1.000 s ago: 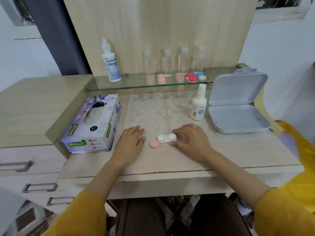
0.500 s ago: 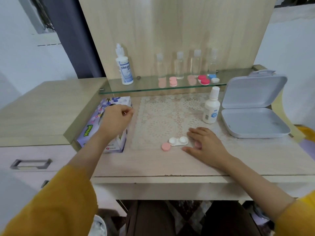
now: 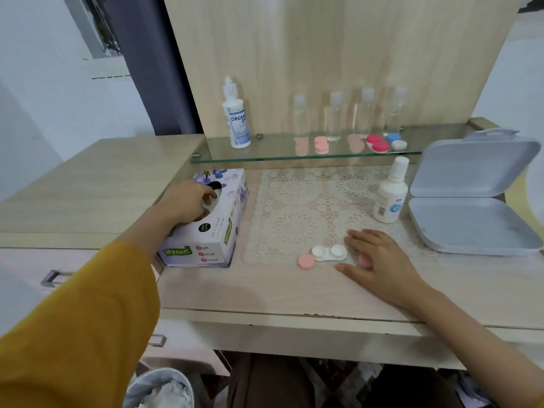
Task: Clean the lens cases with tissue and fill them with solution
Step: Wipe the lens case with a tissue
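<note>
2 hands show in the head view: the left hand (image 3: 185, 201) curls its fingers into the oval slot of the glossy cardboard tissue box (image 3: 206, 240), likely after a soft sheet for wiping, though whether it pinches one I cannot tell. The right hand (image 3: 379, 260) lies flat and relaxed over 1 round pink cap (image 3: 365, 260), probably steadying it, just beside the white plastic lens case (image 3: 329, 253), its 2 shallow wells uncapped on the lace mat's (image 3: 294, 213) near edge.

White double-well plastic lens case (image 3: 329, 253) uncapped, flat on desk; round pink cap (image 3: 306, 261) touching its left end. Floral cardboard tissue box (image 3: 206, 231) far left. White solution bottle (image 3: 390, 195) upright.
</note>
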### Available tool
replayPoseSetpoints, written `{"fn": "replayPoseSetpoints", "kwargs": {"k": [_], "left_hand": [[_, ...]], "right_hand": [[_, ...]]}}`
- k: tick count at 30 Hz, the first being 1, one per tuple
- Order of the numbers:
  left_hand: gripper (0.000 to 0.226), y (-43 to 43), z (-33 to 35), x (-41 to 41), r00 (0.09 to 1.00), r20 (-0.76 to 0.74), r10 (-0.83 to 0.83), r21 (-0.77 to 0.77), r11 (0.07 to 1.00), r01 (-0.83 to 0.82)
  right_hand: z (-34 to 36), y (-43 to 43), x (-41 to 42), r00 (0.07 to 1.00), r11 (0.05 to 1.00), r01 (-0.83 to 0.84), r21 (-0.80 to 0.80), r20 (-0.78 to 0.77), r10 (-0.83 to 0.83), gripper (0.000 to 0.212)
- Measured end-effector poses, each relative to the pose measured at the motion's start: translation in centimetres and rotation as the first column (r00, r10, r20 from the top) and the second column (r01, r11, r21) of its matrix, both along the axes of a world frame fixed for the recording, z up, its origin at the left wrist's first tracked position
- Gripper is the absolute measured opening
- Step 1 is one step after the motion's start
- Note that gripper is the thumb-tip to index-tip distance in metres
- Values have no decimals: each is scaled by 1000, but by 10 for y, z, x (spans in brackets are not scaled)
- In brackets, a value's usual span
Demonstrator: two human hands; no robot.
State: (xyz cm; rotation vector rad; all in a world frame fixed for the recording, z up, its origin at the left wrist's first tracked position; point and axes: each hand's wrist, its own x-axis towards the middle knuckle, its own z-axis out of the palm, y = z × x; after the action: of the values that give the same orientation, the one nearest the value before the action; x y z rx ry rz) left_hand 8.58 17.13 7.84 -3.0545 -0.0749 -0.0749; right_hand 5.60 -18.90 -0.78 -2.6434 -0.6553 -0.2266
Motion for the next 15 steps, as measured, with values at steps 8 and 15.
{"fn": "replayPoseSetpoints", "kwargs": {"k": [8,15], "left_hand": [[34,5,-1,3,1000,27,-6,-70,997,8],[11,12,1,5,997,64,-51,-227,972,64]], "right_hand": [[-4,-1,0,1000,1000,7,-8,22,-7,81],[-4,0,1,999,1000,16,-1,39,-16,76]]}}
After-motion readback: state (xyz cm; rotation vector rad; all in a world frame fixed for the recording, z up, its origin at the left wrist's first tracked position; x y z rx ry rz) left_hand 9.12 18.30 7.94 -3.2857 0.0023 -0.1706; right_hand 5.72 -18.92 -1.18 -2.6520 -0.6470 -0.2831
